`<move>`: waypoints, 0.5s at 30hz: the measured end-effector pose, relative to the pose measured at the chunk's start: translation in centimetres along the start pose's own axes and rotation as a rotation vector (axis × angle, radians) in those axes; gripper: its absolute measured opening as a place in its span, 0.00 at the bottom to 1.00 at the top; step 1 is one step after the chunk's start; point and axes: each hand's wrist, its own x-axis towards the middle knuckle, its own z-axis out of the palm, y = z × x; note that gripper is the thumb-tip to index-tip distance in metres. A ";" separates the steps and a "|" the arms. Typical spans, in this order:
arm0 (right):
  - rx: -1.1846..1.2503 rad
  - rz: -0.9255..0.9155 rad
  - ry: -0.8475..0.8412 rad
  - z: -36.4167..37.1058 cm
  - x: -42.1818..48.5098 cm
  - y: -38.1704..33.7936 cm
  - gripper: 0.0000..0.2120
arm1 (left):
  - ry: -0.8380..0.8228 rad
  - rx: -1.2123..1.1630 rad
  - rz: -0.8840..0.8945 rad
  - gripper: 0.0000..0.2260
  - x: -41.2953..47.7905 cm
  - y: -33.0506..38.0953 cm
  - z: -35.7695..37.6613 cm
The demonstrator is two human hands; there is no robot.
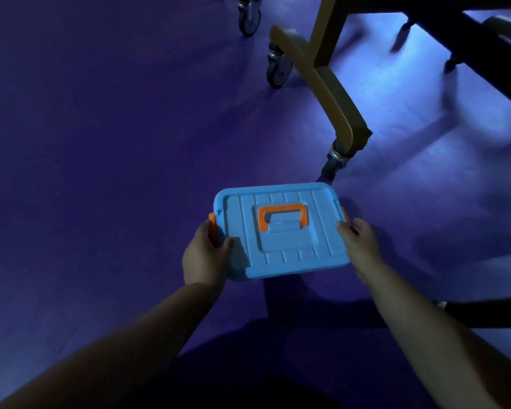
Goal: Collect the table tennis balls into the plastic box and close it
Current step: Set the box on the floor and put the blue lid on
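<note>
The plastic box (281,234) sits between both hands, a wheeled table leg (331,93) behind it

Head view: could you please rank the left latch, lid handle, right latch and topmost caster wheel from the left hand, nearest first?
1. left latch, gripped by the left hand.
2. lid handle, in the middle.
3. right latch, opposite side.
4. topmost caster wheel, far across the floor.
</note>
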 end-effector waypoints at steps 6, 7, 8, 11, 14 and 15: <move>0.007 -0.026 -0.028 -0.2 0.4 -0.2 0.05 | 0.067 -0.038 0.010 0.26 0.0 -0.1 0.7; -0.024 -0.055 -0.006 -0.2 0.5 -0.1 0.05 | 0.072 -0.032 0.021 0.25 -0.1 -0.1 0.8; -0.081 -0.089 0.020 -0.2 0.8 0.1 0.06 | 0.074 -0.031 0.031 0.25 -0.1 -0.2 0.9; -0.232 -0.146 0.061 -0.2 1.0 0.2 0.09 | 0.076 0.025 0.069 0.22 -0.1 -0.1 1.1; -0.291 -0.178 0.091 -0.1 0.9 0.1 0.16 | 0.083 0.051 0.085 0.21 0.0 -0.1 1.0; -0.316 -0.204 0.097 -0.2 0.9 0.0 0.16 | 0.077 0.059 0.093 0.21 0.1 -0.1 0.9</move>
